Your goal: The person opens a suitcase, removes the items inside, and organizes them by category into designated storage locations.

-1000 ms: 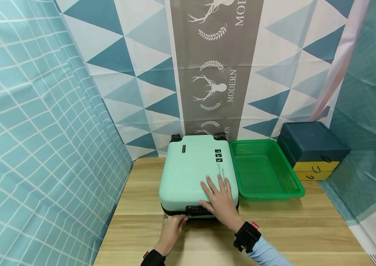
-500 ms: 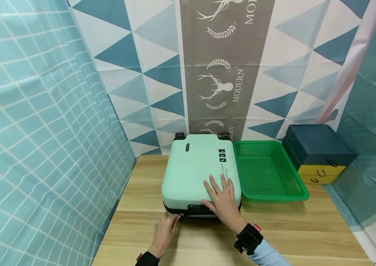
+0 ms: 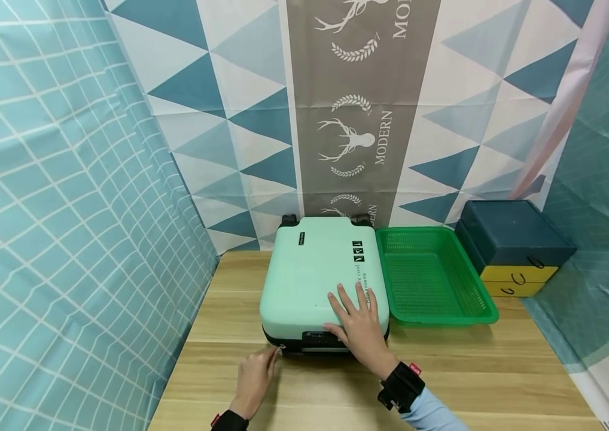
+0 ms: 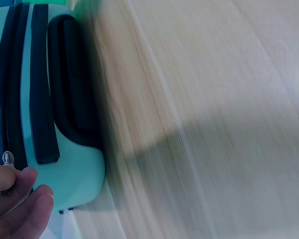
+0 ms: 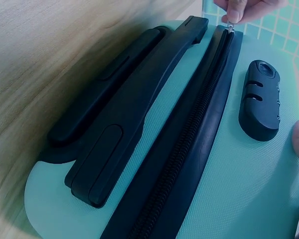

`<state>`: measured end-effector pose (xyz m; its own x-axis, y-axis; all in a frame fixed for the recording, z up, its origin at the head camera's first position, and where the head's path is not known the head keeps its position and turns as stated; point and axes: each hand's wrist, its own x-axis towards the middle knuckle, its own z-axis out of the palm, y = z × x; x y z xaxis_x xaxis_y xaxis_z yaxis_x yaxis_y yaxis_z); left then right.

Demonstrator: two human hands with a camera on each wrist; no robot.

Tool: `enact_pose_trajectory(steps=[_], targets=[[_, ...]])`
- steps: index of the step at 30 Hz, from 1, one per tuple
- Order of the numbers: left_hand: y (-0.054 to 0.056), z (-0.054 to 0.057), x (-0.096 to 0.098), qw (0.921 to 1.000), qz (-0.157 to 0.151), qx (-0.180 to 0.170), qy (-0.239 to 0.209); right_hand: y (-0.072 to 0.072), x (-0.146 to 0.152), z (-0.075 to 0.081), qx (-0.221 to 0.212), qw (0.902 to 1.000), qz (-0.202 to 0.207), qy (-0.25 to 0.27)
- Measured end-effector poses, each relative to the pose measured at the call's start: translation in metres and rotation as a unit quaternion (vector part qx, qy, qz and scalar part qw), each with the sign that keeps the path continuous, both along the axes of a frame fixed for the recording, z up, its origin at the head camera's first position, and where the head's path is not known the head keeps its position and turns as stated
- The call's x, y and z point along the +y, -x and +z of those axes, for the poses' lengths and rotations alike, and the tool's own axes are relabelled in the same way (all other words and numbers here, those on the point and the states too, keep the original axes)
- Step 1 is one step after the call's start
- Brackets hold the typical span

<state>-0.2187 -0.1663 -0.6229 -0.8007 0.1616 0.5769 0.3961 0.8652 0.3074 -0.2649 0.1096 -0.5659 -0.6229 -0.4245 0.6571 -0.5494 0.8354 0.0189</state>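
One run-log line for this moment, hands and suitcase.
left hand: pinches zipper pull | right hand: spread on suitcase top | suitcase: lying flat on table | green basket: beside suitcase

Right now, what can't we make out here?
Inside of the suitcase: head view, hidden by its shell.
Zipper pull: left wrist view, partly covered by the left hand.
Most of the right hand: right wrist view, cut off by the right edge.
Small lettering: head view, too small.
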Motion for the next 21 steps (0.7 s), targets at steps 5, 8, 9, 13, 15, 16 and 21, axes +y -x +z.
enact_pose_trajectory(steps=[5, 8, 9, 13, 15, 16, 21], targets=[[0.002, 0.001, -0.007, 0.9999, 0.007, -0.008, 0.003, -0.001, 0.001, 0.001, -0.008, 1.0000, 0.000, 0.000], [0.003, 0.002, -0.011, 0.9999, 0.005, -0.007, 0.006, -0.002, 0.001, 0.001, -0.014, 0.9999, 0.002, 0.001], [0.003, 0.002, -0.012, 0.9999, 0.006, -0.006, 0.006, -0.002, 0.001, 0.002, -0.015, 0.9999, 0.003, 0.003], [0.004, 0.002, -0.017, 1.0000, 0.009, 0.000, 0.000, -0.003, 0.000, 0.002, -0.016, 0.9998, 0.006, 0.006], [0.004, 0.003, -0.019, 0.9999, 0.014, 0.005, 0.000, -0.003, -0.001, 0.003, -0.016, 0.9998, 0.006, 0.007], [0.005, 0.003, -0.020, 0.9998, 0.017, 0.009, -0.001, -0.003, -0.001, 0.003, -0.016, 0.9998, 0.005, 0.006], [0.009, 0.002, -0.026, 0.9995, 0.029, 0.015, -0.004, -0.003, -0.002, 0.003, -0.018, 0.9998, 0.004, 0.004]])
